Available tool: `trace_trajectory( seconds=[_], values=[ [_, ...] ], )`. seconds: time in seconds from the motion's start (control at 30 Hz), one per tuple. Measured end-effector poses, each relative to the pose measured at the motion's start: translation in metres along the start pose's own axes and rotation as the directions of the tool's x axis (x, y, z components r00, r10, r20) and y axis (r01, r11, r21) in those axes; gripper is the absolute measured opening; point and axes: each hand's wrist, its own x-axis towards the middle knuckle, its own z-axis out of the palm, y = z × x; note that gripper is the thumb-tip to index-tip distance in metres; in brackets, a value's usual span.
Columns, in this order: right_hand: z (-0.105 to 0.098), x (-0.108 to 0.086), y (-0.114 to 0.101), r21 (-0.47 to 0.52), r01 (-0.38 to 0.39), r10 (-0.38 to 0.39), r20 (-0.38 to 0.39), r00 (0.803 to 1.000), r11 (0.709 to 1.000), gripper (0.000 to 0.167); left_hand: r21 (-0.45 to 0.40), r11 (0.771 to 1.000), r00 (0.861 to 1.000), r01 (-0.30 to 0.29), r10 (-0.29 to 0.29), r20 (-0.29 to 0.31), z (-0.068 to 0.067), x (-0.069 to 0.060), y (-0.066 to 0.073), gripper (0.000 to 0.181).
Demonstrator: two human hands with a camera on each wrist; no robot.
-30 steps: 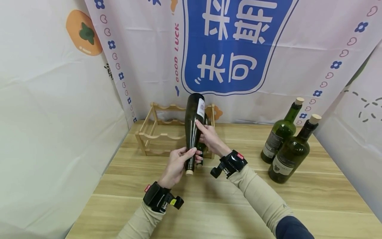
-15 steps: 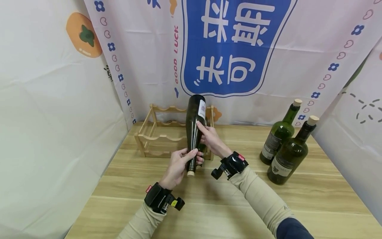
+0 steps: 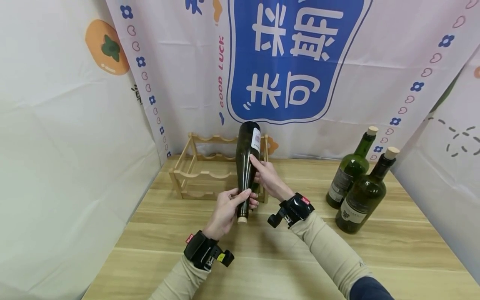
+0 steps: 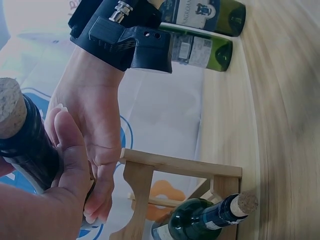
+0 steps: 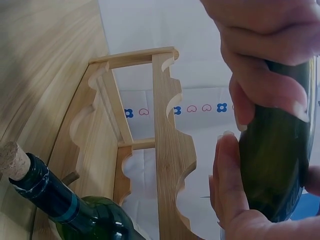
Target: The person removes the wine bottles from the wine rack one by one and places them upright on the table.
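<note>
A dark corked bottle [image 3: 244, 166] is held aslant above the right-hand part of a wooden rack [image 3: 204, 173], cork end toward the person and base toward the printed cloth [image 3: 187, 58]. The left hand [image 3: 226, 208] grips the neck, thumb on top and fingers curled beneath; the right hand [image 3: 271, 177] clasps the body, its thumb laid along the glass and its fingers around the side. The split grip probably serves to share the weight and steer both ends. Below, a green bottle [image 4: 192, 220] lies in the rack's low end place, neck outward, the scalloped rails apparently there to stop rolling. Off to the right, well apart from the rack, two corked bottles, one rear [image 3: 348, 173] and one front [image 3: 361, 199], stand upright on the table [image 3: 397, 250], perhaps set aside to leave working space. The held bottle and the hands hide most of the racked one in the head view. Whether the raised bottle touches the rack cannot be told, and its label [image 3: 256, 139] is too small to read.
</note>
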Motion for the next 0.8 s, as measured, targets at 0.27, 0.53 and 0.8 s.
trace_trajectory(
  seconds=[0.27, 0.53, 0.8],
  values=[
    [-0.005, -0.002, 0.001, -0.007, 0.008, -0.008, -0.017, 1.000, 1.000, 0.058, 0.000, 1.000, 1.000, 0.010, -0.010, -0.001, 0.004, 0.002, -0.002, 0.032],
    [-0.009, -0.006, 0.000, -0.012, 0.008, -0.008, -0.019, 1.000, 1.000, 0.059, 0.000, 0.999, 0.999, 0.032, -0.032, 0.002, 0.006, 0.005, -0.004, 0.030],
    [-0.011, -0.008, -0.001, 0.006, 0.007, -0.007, -0.032, 0.999, 1.000, 0.058, 0.020, 1.000, 1.000, 0.024, -0.025, 0.005, 0.008, 0.005, -0.007, 0.030]
  ],
)
